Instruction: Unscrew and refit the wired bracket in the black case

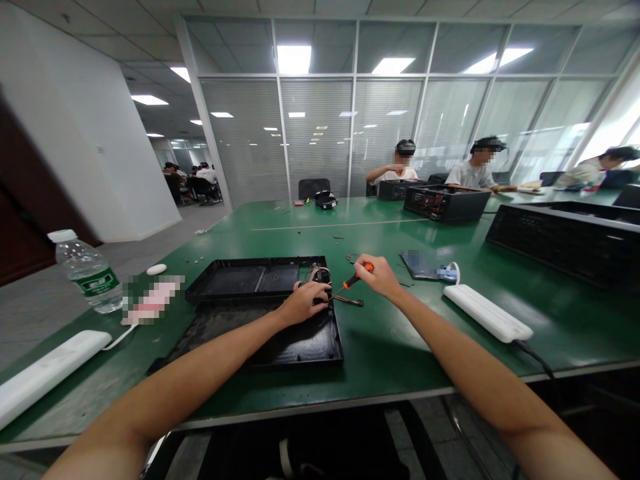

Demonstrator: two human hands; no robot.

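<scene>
My left hand (305, 301) is closed on a small dark part with coloured wires (316, 275) at the right end of an opened black plastic case (260, 277). The case's flat black cover (280, 340) lies in front of it. My right hand (383, 275) grips a screwdriver with an orange and black handle (359, 277), its tip pointing down-left at the part under my left hand. Both forearms reach in over the green table (390, 347).
A water bottle (89, 272) stands at the left with a white bar (43, 377) near the front edge. Right of my hands lie a white power strip (487, 313) and a dark phone (423, 265). Black computer cases (565, 243) and three seated people are at the back right.
</scene>
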